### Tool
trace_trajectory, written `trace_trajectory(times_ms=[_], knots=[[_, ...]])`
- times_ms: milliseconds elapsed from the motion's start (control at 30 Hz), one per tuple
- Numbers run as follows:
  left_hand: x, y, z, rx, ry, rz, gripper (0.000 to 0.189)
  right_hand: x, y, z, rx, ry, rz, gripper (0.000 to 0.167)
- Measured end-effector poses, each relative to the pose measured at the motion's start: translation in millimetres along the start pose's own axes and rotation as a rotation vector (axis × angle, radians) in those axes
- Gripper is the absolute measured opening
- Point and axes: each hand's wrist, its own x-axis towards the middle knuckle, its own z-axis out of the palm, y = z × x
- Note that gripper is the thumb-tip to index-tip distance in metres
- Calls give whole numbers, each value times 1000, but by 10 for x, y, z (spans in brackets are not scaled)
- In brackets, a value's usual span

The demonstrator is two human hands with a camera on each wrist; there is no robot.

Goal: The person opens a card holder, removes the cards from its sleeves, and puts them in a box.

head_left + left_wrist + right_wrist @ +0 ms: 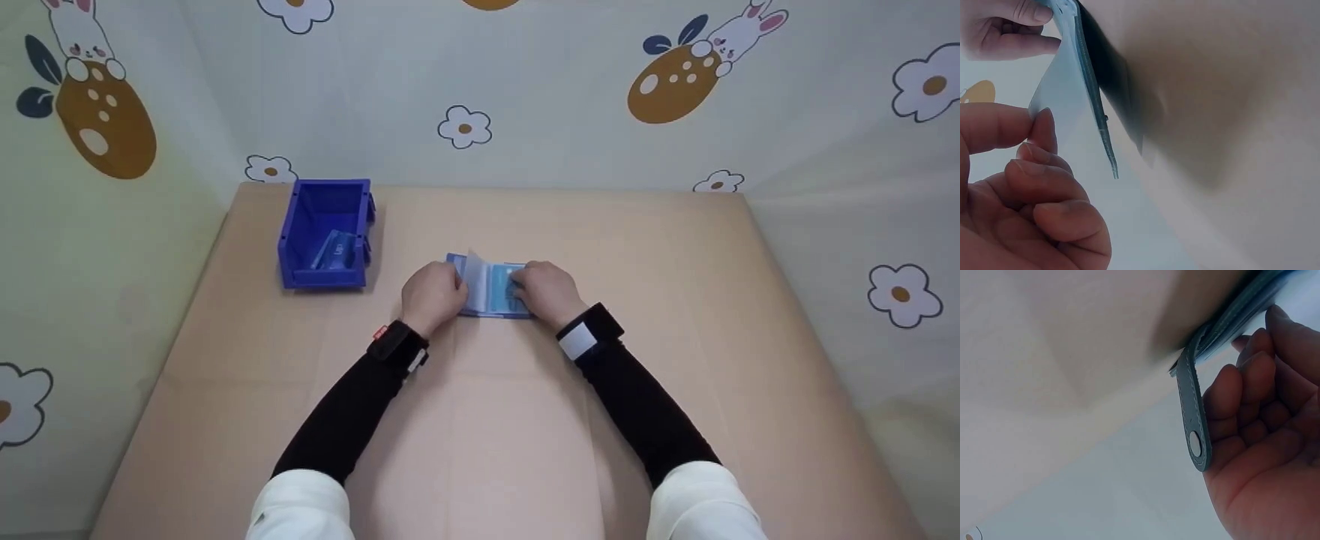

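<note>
A blue card holder (495,313) lies spread on the table, its clear sleeves fanned upward. My left hand (433,296) is at its left side; in the left wrist view the thumb and forefinger pinch the edge of a translucent sleeve (1067,101). At the other side my right hand (551,294) grips the holder, its fingertips over a light-blue card (502,289). Beside the curled right fingers, a stitched strap (1189,394) with a metal snap (1195,443) hangs from the cover. Whether the card sits inside a sleeve, I cannot tell.
A blue plastic bin (324,279) stands at the back left of the table (637,240), with blue cards or packets (339,249) inside. Printed cloth walls (555,97) border the table at the back and both sides.
</note>
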Motion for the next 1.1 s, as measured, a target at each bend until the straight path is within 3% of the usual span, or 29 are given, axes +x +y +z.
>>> trace_trajectory(times_ms=[333,633,1100], knots=[[31,-42,-2,72,-58,-55,37,2,3,-1,2,-16,16,22],[49,-39,10,147,-132,-132,19,-7,-3,5,9,1,16,21],[81,-30,51,260,-196,-146,14,-10,-17,1,13,3,12,19]])
